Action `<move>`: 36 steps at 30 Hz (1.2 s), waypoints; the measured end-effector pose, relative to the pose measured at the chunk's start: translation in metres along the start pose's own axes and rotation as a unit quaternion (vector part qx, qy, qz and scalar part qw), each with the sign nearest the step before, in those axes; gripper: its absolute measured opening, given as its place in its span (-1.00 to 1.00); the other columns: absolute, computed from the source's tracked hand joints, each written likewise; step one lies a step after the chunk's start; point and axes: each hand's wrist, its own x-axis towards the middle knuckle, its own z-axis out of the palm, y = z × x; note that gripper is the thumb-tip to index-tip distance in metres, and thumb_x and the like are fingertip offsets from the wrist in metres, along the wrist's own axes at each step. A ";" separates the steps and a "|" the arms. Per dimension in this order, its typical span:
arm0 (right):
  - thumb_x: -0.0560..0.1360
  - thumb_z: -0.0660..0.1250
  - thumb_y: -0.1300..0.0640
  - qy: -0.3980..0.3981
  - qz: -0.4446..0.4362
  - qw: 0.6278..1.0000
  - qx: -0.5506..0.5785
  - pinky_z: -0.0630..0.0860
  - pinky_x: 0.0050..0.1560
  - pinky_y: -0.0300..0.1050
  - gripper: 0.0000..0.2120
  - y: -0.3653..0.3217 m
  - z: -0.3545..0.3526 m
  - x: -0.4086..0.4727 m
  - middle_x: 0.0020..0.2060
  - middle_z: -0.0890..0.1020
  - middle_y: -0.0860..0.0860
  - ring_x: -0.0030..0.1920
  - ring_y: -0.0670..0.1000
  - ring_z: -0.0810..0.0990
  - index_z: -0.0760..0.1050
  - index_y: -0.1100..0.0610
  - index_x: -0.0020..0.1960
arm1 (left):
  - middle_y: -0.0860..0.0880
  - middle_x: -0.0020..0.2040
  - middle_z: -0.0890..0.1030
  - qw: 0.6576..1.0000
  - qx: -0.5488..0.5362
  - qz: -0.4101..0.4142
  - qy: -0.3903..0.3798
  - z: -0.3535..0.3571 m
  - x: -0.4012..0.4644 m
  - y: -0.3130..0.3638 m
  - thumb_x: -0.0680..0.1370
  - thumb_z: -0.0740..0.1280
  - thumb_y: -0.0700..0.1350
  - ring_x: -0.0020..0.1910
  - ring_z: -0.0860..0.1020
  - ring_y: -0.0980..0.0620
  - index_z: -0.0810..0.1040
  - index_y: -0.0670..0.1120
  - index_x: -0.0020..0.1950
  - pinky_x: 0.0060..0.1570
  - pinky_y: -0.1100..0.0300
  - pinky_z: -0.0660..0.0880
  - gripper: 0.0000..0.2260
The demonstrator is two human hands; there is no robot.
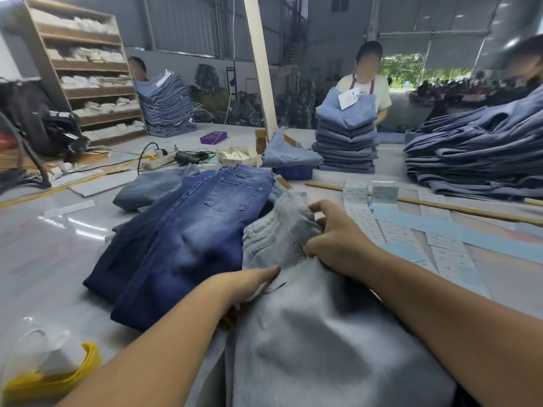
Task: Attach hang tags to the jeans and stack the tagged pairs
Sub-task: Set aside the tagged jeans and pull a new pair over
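Gripping the pale jeans (293, 289) waistband, both hands, left hand (249, 282) and right hand (335, 239), ready it for tagging. Next, probably fetching a hang tag (385, 195) at two o'clock.

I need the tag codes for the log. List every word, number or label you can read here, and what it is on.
No text here is readable.
Strips of printed tags on the table: rows of print, too small and blurred.
White tag on the far stack of jeans: print blurred.
Leather patch on folded jeans: unreadable.
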 end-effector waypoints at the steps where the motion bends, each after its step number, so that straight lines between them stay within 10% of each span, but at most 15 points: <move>1: 0.36 0.32 0.42 0.002 -0.026 1.000 0.005 0.45 -0.27 -0.28 -0.52 -0.007 -0.001 -0.005 -0.05 0.60 0.13 -0.16 0.06 0.56 0.41 0.03 0.18 | -0.14 0.06 0.60 1.000 -0.015 0.009 -0.003 0.003 0.000 -0.001 0.34 0.27 0.53 -0.02 0.59 -0.13 0.50 -0.05 0.29 -0.02 0.09 0.55 -0.22; 8: 0.35 0.23 0.46 0.006 -0.106 0.993 0.055 0.55 -0.06 0.15 -0.47 -0.032 -0.008 -0.029 0.00 0.60 0.26 -0.01 0.30 0.58 0.42 0.02 0.22 | -0.12 0.15 0.67 0.955 -0.263 0.138 -0.013 0.009 -0.008 0.002 0.30 0.54 0.27 0.10 0.65 -0.18 0.61 -0.06 0.27 0.22 -0.05 0.53 -0.35; 15: 0.37 0.24 0.39 0.097 -0.211 0.970 0.075 0.44 -0.32 -0.14 -0.46 -0.073 -0.029 -0.032 -0.18 0.60 -0.09 -0.31 -0.13 0.51 0.39 -0.26 0.04 | -0.24 -0.22 0.65 0.908 -0.305 0.260 0.126 -0.029 -0.031 0.043 0.43 0.45 -0.34 -0.17 0.60 -0.14 0.58 -0.23 -0.16 -0.05 -0.04 0.55 -0.92; 20: 0.37 0.27 0.39 0.151 -0.274 0.938 0.148 0.55 -0.24 0.15 -0.44 -0.101 -0.037 -0.019 -0.05 0.61 0.21 -0.12 0.28 0.59 0.33 -0.26 0.07 | -0.12 -0.09 0.64 0.833 -0.278 0.402 0.258 -0.083 -0.056 0.074 0.30 0.48 -0.22 -0.04 0.61 -0.12 0.46 0.01 -0.10 0.05 -0.03 0.56 -0.71; 26: 0.24 0.33 0.28 0.131 -0.263 0.927 0.232 0.56 -0.28 -0.17 -0.47 -0.097 0.002 0.032 -0.04 0.57 0.00 -0.22 -0.11 0.61 0.30 -0.16 0.08 | 0.09 -0.22 0.60 0.742 -0.174 0.490 0.424 -0.142 -0.029 0.077 0.45 0.43 -0.19 -0.21 0.57 0.04 0.42 0.10 -0.05 -0.20 0.15 0.45 -0.74; 31: 0.38 0.49 0.01 -0.083 0.078 0.898 0.425 0.66 0.01 0.01 -0.55 -0.051 0.062 0.092 -0.01 0.72 0.11 -0.04 0.09 0.71 0.58 0.08 0.25 | 0.00 -0.09 0.54 0.811 -0.014 0.390 0.435 -0.163 0.056 0.052 0.50 0.42 -0.16 -0.14 0.48 -0.06 0.40 0.04 0.03 -0.18 0.09 0.29 -0.76; 36: 0.40 0.41 0.05 -0.140 0.270 0.871 0.386 0.53 -0.40 -0.21 -0.82 -0.003 0.109 0.126 -0.34 0.66 0.11 -0.41 0.09 0.63 0.64 0.18 -0.20 | 0.01 -0.05 0.53 0.897 0.071 0.266 0.347 -0.148 0.128 0.020 0.49 0.44 -0.08 -0.16 0.47 0.02 0.36 0.12 0.01 -0.19 0.11 0.39 -0.73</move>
